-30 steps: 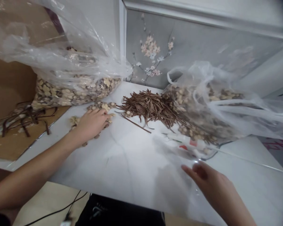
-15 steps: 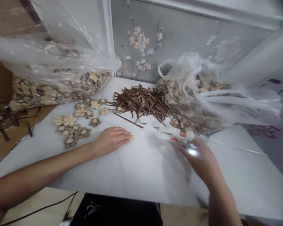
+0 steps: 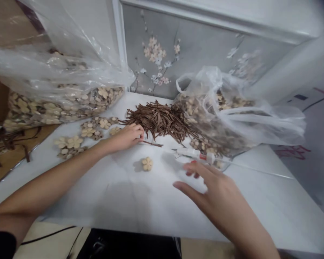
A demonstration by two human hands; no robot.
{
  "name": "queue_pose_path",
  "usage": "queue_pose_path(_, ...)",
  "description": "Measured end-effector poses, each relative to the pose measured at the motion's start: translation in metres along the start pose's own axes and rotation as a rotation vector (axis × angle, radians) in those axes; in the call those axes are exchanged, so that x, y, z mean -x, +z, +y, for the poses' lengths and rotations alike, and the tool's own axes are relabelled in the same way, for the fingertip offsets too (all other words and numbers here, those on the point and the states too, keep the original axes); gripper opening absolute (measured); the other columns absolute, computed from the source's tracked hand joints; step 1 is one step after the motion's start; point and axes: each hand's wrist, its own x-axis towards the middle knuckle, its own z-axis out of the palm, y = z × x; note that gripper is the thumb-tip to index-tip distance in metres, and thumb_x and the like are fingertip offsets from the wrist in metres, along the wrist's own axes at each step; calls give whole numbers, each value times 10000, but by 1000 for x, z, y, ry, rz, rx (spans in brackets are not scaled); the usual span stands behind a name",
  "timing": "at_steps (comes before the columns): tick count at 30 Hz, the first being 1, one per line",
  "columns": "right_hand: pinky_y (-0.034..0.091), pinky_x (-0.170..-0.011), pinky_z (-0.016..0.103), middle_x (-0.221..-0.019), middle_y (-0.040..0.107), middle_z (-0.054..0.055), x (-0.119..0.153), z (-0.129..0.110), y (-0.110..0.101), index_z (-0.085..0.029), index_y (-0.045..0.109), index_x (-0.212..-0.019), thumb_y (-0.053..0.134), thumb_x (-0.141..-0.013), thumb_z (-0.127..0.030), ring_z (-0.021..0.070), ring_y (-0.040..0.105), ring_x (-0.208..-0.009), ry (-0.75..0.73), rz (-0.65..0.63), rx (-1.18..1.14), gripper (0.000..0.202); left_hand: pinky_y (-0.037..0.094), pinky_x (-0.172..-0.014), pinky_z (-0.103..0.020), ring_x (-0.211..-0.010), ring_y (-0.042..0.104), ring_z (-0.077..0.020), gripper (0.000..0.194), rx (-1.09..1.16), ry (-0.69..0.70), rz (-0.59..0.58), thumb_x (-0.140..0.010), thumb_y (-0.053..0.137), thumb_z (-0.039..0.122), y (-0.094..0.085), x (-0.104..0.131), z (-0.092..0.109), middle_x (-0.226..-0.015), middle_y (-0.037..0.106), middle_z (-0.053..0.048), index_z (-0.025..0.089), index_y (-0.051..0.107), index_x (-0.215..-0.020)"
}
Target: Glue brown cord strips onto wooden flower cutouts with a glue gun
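My left hand (image 3: pixel 130 136) is closed, its fingertips pinching the near end of a thin brown stem (image 3: pixel 153 144) just in front of a stem pile (image 3: pixel 160 120). Below it on the white tabletop sits a single cream wooden flower (image 3: pixel 147 163), touched by neither hand. My right hand (image 3: pixel 209 185) hovers over the table with thumb and fingers apart and nothing between them. Just beyond its fingertips lies a white tube with a red band and a thin pointed tip (image 3: pixel 194 154), probably a glue bottle.
A clear bag of flower pieces (image 3: pixel 62 104) stands at the back left, with loose flowers (image 3: pixel 74 141) before it. Another plastic bag of pieces (image 3: pixel 218 118) slumps at the back right. A brown board (image 3: pixel 18 158) borders the left side; a framed blossom panel (image 3: pixel 205 50) stands behind.
My left hand has left the cream flower and moved up and back to the brown stem. My right hand has drawn away from the white tube, its fingers now spread.
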Motion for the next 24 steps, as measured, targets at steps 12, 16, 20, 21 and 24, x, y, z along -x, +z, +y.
queue_pose_path(12,351,-563,278,-672,681,-9,-106,-43,-17,-227,783,-826,707,-802,-468,137,519,-599,-172,-141,-695,254,459,-690,-250,-740,593,-147,135,867,-114,70,-876,603,334,-93,14,90,-753,637,-2,200,596,-875)
queue_pose_path(16,400,-601,283,-795,721,27,-110,-33,-10,-211,779,-906,727,-775,-487,159,571,-680,-137,-307,-944,311,429,-633,-229,-664,538,-117,136,1036,-147,58,-865,618,322,-83,8,83,-696,593,14,194,569,-865)
queue_pose_path(20,459,-732,315,-824,734,56,-116,-30,-5,-195,768,-840,628,-852,-521,173,612,-768,-154,-398,-1034,355,386,-593,-226,-640,505,-115,161,1094,-160,-15,-875,617,356,-81,10,82,-700,622,3,202,578,-907)
queue_pose_path(21,462,-758,321,-820,735,58,-117,-31,-3,-191,764,-824,629,-852,-518,175,621,-781,-150,-419,-1059,355,379,-586,-224,-635,502,-115,174,1112,-152,-26,-879,614,367,-81,10,81,-701,629,2,205,572,-927)
queue_pose_path(24,455,-825,331,-869,741,56,-119,-33,2,-190,762,-807,683,-821,-474,190,644,-869,-148,-460,-1181,295,377,-579,-219,-618,490,-111,198,1144,-122,-42,-907,583,399,-79,13,80,-704,629,8,215,555,-973)
